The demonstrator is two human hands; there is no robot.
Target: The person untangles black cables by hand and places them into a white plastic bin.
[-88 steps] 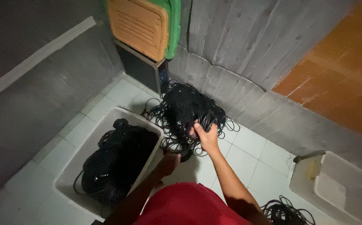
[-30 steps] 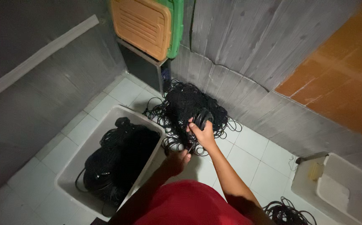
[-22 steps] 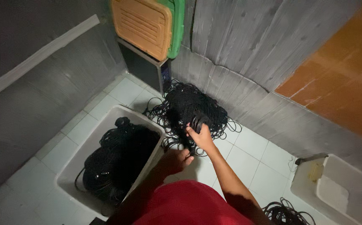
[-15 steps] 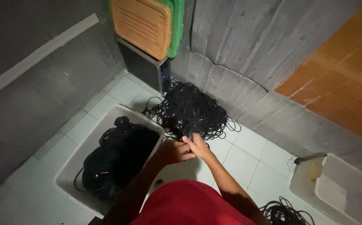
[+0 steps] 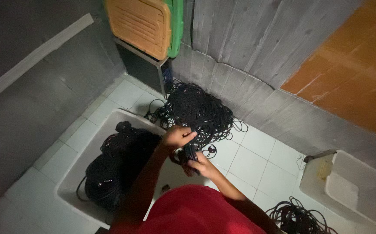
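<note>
Both arms reach forward, bent. The left hand (image 5: 177, 137) and right hand (image 5: 199, 163) meet, fingers curled around a bunch of black cords (image 5: 188, 152) above the tub (image 5: 73, 171).

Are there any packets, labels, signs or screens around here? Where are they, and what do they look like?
No packets, signs or screens show.
Possible label: a small bluish patch on the dark box under the orange and green panels, at its right corner; too dim to be sure.
Near the hands: only a bundle of black cords held by left hand and right hand.
</note>
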